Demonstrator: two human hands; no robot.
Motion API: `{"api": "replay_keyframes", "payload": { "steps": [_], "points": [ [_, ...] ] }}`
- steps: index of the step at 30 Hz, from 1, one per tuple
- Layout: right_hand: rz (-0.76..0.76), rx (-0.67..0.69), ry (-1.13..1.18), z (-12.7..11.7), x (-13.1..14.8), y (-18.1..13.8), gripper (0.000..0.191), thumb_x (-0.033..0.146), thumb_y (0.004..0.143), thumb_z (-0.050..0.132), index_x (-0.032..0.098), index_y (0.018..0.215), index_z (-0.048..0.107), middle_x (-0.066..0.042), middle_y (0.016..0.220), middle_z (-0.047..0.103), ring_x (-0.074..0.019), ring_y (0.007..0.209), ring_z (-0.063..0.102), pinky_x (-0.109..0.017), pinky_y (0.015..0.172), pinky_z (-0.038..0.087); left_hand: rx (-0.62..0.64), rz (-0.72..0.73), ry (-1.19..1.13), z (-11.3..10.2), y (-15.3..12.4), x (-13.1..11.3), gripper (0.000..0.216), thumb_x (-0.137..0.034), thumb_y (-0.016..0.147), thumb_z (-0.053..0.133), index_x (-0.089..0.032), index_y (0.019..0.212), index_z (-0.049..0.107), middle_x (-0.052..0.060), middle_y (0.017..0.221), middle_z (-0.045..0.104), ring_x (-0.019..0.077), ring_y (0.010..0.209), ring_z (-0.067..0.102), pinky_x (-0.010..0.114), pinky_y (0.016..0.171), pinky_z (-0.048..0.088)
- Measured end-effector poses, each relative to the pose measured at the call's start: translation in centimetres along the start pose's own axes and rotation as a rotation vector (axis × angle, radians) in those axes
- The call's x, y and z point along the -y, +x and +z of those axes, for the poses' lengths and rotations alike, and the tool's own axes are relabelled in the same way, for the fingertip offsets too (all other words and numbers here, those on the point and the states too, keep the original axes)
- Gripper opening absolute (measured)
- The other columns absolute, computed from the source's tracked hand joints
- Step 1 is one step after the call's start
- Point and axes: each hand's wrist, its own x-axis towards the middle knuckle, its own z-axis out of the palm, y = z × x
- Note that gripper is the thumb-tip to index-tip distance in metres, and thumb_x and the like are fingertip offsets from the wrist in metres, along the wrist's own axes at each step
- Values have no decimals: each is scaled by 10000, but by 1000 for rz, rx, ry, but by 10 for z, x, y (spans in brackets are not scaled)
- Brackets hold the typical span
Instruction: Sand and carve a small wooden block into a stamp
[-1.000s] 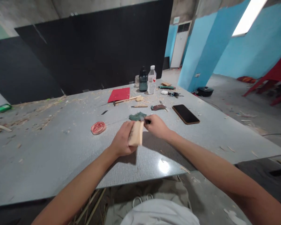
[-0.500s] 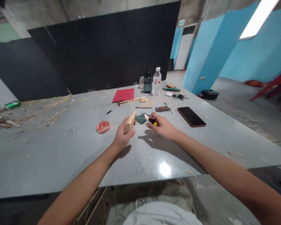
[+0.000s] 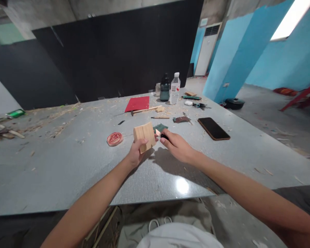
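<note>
My left hand (image 3: 137, 151) is closed around a pale wooden block (image 3: 144, 134), its thumb on the broad face, which is turned up toward me. In my right hand (image 3: 177, 146) is a utility knife (image 3: 164, 136); its bright blade points left at the block's right edge, and I cannot tell whether it touches. Just behind the blade lies a dark green piece of sandpaper or cloth (image 3: 160, 127) on the table. To the left of the block a round wooden slice with a red design (image 3: 115, 139) lies flat.
On the grey table (image 3: 74, 172) a phone (image 3: 213, 128) lies at right. Farther back are a red sheet (image 3: 137, 103), a small hammer (image 3: 144, 110), a carving tool (image 3: 160, 117), a dark bottle (image 3: 164, 90) and a clear water bottle (image 3: 175, 90). Wood shavings are scattered about.
My left hand has turned the block from edge-on to broad face toward me. The knife in my right hand has come left, closer to the block.
</note>
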Motion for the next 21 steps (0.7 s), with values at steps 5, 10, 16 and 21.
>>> {"api": "replay_keyframes", "payload": {
  "steps": [5, 10, 16, 21],
  "points": [
    [-75, -30, 4, 0, -1, -1, 307, 480, 1117, 380, 234, 963, 481, -13, 759, 554, -194, 680, 514, -320, 668, 314, -6, 277, 400, -1, 0, 3, 466, -422, 799, 703, -211, 1213, 692, 90, 1136, 750, 267, 1029, 696, 440, 948, 542],
    [-127, -19, 1, -3, -4, -2, 360, 508, 1123, 356, 228, 945, 495, -14, 733, 546, -189, 647, 489, -329, 660, 298, 7, 624, 815, 1, -2, -2, 650, -250, 771, 703, -204, 1402, 556, 116, 1282, 665, 295, 1145, 646, 509, 1057, 515],
    [-230, 127, -49, -20, -17, 3, 423, 544, 1123, 363, 236, 851, 466, 15, 677, 465, -181, 636, 453, -331, 665, 271, 2, 839, 1262, -13, -1, -22, 874, -293, 706, 804, -205, 1508, 468, 172, 1354, 605, 379, 1204, 567, 556, 1057, 484],
    [-250, 195, -29, -27, -20, 4, 427, 540, 1118, 378, 242, 817, 431, 35, 657, 418, -170, 611, 427, -326, 660, 265, 83, 890, 1394, -24, 1, -34, 929, -271, 693, 758, -176, 1555, 425, 190, 1392, 595, 388, 1193, 563, 560, 1054, 463]
  ]
}}
